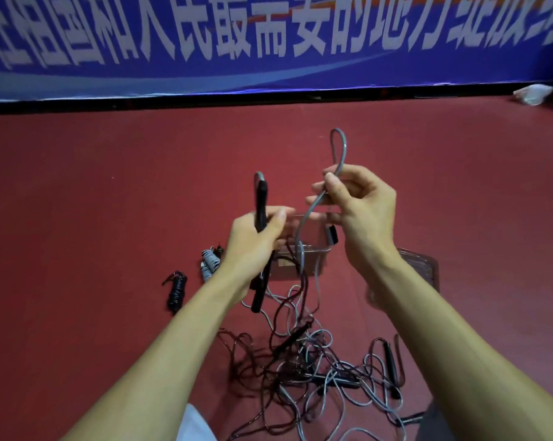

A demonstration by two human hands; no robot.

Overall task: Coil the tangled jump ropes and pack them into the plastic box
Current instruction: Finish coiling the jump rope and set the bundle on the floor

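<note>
My left hand grips black jump-rope handles, which stand upright with their lower ends hanging below my wrist. My right hand pinches a grey rope that loops up above my fingers and trails down toward the floor. Behind my hands sits the clear plastic box on the red floor. A tangle of grey and dark ropes with black handles lies on the floor below my arms. Left of the box rest a coiled grey rope and a coiled black rope.
A clear lid lies on the floor right of the box. A blue banner with white characters runs along the far wall. A white bag sits at the far right by the wall. Red floor stretches out to the left.
</note>
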